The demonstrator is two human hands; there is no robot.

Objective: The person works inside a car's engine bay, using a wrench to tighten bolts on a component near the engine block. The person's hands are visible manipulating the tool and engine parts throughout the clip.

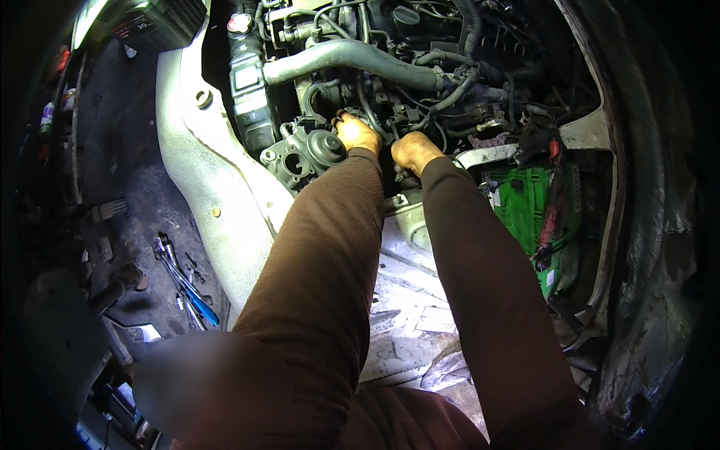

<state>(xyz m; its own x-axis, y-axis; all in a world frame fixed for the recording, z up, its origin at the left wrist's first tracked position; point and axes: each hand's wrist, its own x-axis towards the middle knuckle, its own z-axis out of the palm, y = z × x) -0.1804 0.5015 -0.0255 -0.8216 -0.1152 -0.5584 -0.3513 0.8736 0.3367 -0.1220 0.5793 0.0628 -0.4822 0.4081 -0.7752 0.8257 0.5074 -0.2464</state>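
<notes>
Deep among hoses and metal parts of a vehicle's engine, both my hands are at work. My left hand is reaching in beside a curved hose, fingers bent; their grip is mostly hidden. Close to its right, my right hand is closed with knuckles up, and its fingertips are out of sight. Left of my left wrist is a round metal housing with an open flange. A thick silver-grey pipe crosses beyond both hands.
A black tank with a cap stands left of the engine. At the right is a green battery with a red-wrapped cable. Wrenches and a blue-handled tool lie on the floor, left of the pale fender. A black jug is at upper left.
</notes>
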